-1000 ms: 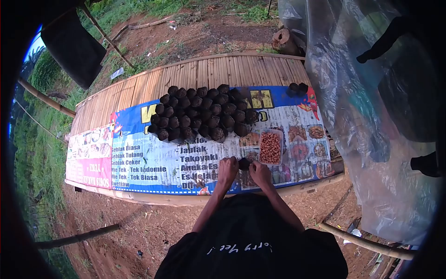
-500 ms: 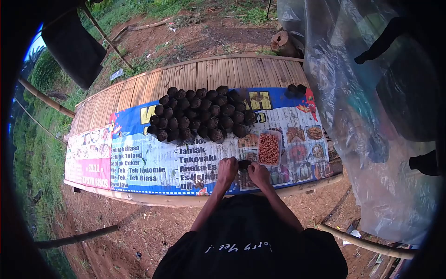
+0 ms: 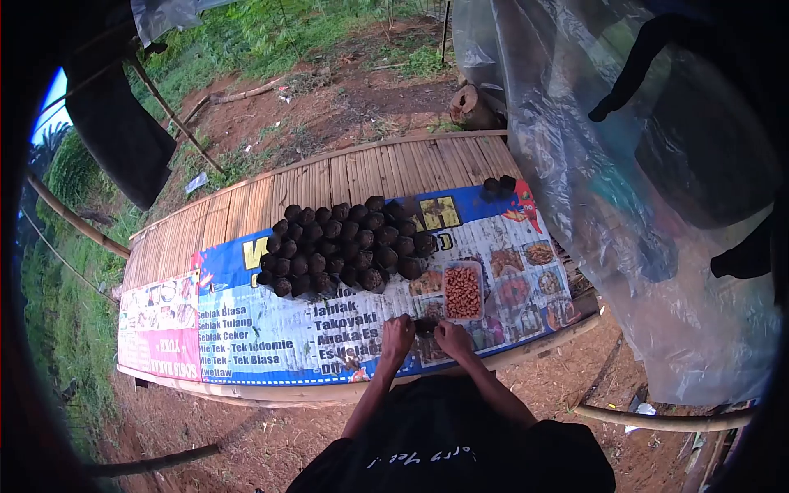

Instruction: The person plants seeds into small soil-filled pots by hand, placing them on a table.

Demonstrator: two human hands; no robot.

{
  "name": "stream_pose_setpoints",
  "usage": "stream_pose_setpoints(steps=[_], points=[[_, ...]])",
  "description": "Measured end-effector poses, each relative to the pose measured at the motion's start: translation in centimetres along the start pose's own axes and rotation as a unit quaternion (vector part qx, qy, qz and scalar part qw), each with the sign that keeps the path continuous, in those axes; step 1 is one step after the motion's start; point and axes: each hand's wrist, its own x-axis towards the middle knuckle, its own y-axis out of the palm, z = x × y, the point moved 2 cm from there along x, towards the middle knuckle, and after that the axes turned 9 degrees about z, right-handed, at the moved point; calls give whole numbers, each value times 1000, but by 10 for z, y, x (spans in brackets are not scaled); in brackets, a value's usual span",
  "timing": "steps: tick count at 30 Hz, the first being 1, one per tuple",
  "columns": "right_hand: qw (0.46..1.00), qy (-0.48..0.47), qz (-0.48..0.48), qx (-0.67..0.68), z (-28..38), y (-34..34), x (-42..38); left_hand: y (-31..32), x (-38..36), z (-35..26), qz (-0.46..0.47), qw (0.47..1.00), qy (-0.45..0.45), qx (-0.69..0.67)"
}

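Note:
A small black seedling bag [image 3: 425, 325] sits between my two hands near the front edge of the table. My left hand [image 3: 398, 335] has its fingers closed on the left side of the bag. Opposite it, my right hand [image 3: 451, 338] grips the right side with bent fingers. Just beyond my right hand stands a clear plastic tub [image 3: 445, 309] of reddish-brown seeds [image 3: 463, 292], which look like peanuts. Farther back on the left, many black soil-filled bags [image 3: 345, 242] stand packed together.
A printed banner [image 3: 255, 329] covers much of the bamboo-slat table [image 3: 320, 185]. A few more black bags [image 3: 498, 187] stand at its back right. Clear plastic sheeting [image 3: 567, 164] hangs along the right side. A bamboo pole [image 3: 666, 417] lies low at right.
My view has tilted, so the table sits lower in the picture. Both hands stay together around the small black bag, with little visible shift against the table.

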Motion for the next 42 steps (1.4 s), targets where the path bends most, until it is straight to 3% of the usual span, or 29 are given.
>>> stream_pose_setpoints(steps=[4,6,7,8,10,13,16,18,19,21,24,26,28,30,32,39,42], points=[[1000,-9,-23,-6,-1,-12,-7,-5,-1,-12,4,999,35,-11],[996,-34,-46,75,-1,-23,-6,-10,4,-24,4,999,32,1],[994,5,7,106,2,-34,-6,-12,8,-31,10,1000,26,-8],[994,6,1,106,-2,-39,0,-13,13,-39,11,999,32,-9],[988,-110,-42,101,-14,-47,13,-12,26,-52,-36,998,40,-23],[985,-114,-89,95,-34,-66,33,-3,56,-67,-10,995,55,-77],[974,-82,-55,205,-45,-92,62,13,88,-80,4,991,35,-128],[983,-53,-21,172,-56,-112,80,22,108,-90,-15,998,40,-54],[978,-60,-2,202,-64,-119,92,15,114,-110,-21,996,20,-84],[954,-33,28,295,-66,-133,111,30,141,-108,-31,996,39,-79],[966,-38,-26,256,-77,-147,148,48,182,-102,-36,994,61,-80],[944,-22,-11,329,-77,-158,168,61,210,-97,-37,994,44,-92],[985,-22,-52,160,-86,-164,194,72,235,-92,-30,996,38,-79],[990,-55,-59,116,-98,-164,226,81,263,-84,-29,997,41,-57],[970,-39,-17,240,-115,-154,260,85,286,-81,-26,995,47,-90],[964,-64,-79,244,-120,-166,333,105,361,-67,-32,996,1,-85],[934,-7,-94,346,-111,-171,339,114,382,-62,-35,997,-12,-74]])
